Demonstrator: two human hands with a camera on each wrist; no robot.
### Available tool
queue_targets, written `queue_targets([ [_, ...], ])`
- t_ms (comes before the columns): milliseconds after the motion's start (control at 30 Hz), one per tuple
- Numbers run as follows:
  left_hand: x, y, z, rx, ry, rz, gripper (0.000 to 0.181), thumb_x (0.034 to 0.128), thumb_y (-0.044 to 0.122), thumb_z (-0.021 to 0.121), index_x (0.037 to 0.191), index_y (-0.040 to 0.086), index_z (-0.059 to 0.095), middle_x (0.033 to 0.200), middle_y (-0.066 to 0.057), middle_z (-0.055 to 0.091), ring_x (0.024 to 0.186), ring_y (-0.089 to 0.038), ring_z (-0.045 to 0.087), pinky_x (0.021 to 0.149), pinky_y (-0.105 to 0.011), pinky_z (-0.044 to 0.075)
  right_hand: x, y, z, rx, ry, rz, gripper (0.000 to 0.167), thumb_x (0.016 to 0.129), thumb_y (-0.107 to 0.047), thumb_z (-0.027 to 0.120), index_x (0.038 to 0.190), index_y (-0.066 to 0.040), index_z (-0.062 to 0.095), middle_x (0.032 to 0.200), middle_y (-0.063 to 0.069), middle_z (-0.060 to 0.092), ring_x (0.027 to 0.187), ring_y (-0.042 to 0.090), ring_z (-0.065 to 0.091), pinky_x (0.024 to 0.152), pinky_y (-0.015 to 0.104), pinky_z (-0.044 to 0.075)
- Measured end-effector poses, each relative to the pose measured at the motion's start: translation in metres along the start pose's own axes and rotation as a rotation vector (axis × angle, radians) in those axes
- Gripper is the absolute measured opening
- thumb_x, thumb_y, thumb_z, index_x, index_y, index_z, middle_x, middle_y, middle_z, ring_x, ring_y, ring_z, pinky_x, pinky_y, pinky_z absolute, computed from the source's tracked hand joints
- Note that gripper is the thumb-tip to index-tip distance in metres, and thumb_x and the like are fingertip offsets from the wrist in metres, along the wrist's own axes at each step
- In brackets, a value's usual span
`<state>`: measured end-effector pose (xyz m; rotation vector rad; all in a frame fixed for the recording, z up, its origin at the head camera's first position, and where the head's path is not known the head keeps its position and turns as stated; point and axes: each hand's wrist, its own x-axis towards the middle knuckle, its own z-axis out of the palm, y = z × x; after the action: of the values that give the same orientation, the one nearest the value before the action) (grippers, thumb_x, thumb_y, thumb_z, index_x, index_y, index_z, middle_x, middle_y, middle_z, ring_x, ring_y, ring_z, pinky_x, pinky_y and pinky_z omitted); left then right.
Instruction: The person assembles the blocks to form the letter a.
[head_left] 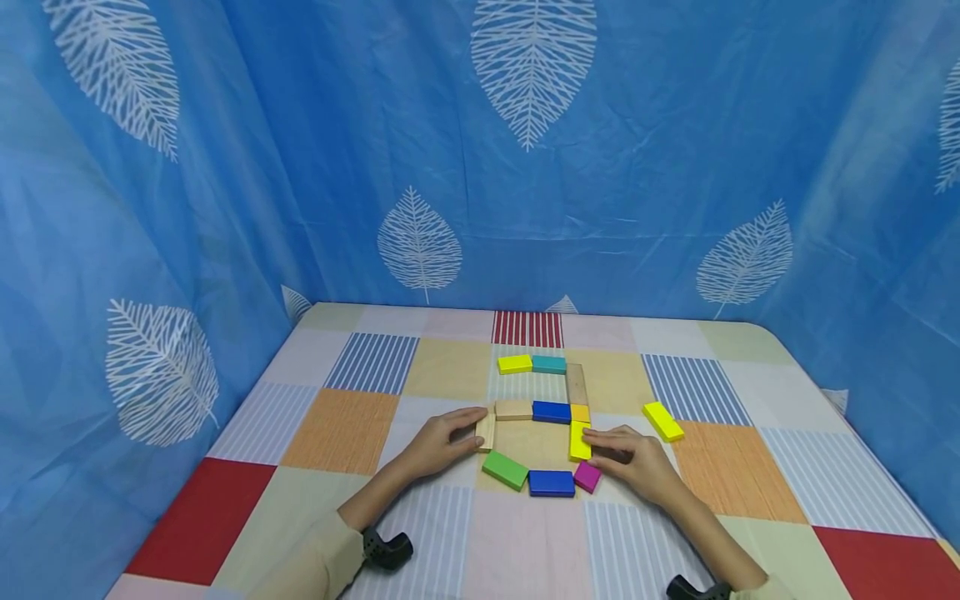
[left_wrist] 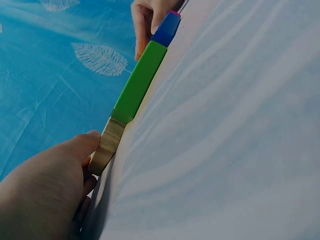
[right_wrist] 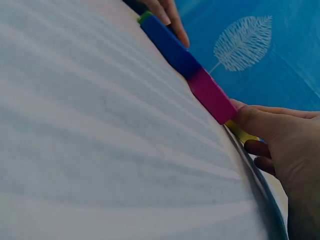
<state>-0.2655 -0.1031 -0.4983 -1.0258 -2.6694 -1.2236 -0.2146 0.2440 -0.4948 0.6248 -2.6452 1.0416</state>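
Note:
Wooden blocks lie on the patchwork cloth in a connected outline. My left hand (head_left: 438, 446) holds a plain wooden block (head_left: 486, 429) at the outline's left side, index finger near its far end and thumb nearer me. On the right, my right hand (head_left: 637, 462) has index finger and thumb at the edge of a yellow block (head_left: 580, 441). Close to that thumb sits a magenta block (head_left: 587, 477). A blue block (head_left: 552, 483) and a green block (head_left: 506, 470) form the near side. In the right wrist view, the fingers partly hide the yellow block (right_wrist: 242, 132).
Farther back are a plain block (head_left: 513, 410), a blue block (head_left: 551, 412), an orange block (head_left: 580, 413), an upright-running plain block (head_left: 576, 383), a teal block (head_left: 549, 365) and a yellow one (head_left: 515, 364). A loose yellow block (head_left: 663, 421) lies right. Blue curtains (head_left: 637, 167) surround the table.

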Motion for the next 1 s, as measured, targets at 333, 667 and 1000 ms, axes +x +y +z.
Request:
queue_targets([
  [333, 0.0013, -0.0003, 0.0009, 0.001, -0.002, -0.004, 0.048, 0.0899, 0.032, 0.06, 0.131, 0.008, 0.053, 0.131, -0.007, 0.052, 0.123, -0.022, 0.046, 0.101, -0.039, 0.037, -0.0003, -0.0028, 0.0021, -0.058, 0.044, -0.052, 0.034, 0.072, -0.023, 0.079, 0.105, -0.018, 0.072, 0.105, -0.009, 0.067, 0.092, 0.009, 0.061, 0.081, 0.028, 0.051],
  [667, 0.0006, -0.0007, 0.001, 0.0, -0.01, -0.013, 0.049, 0.0897, 0.033, 0.06, 0.131, 0.009, 0.053, 0.132, -0.006, 0.052, 0.123, -0.021, 0.045, 0.102, -0.038, 0.036, -0.0012, 0.0004, 0.0019, -0.046, 0.03, -0.065, 0.034, 0.074, -0.021, 0.078, 0.107, -0.019, 0.071, 0.108, -0.01, 0.065, 0.095, 0.008, 0.06, 0.084, 0.023, 0.048],
  [1000, 0.0006, 0.0003, 0.0001, -0.003, -0.011, -0.004, 0.049, 0.0905, 0.032, 0.059, 0.132, 0.009, 0.052, 0.133, -0.007, 0.051, 0.123, -0.022, 0.045, 0.101, -0.038, 0.037, -0.0019, 0.0007, 0.0023, -0.054, 0.017, -0.034, 0.034, 0.075, -0.021, 0.077, 0.109, -0.02, 0.07, 0.111, -0.011, 0.064, 0.098, 0.008, 0.059, 0.086, 0.028, 0.049],
])
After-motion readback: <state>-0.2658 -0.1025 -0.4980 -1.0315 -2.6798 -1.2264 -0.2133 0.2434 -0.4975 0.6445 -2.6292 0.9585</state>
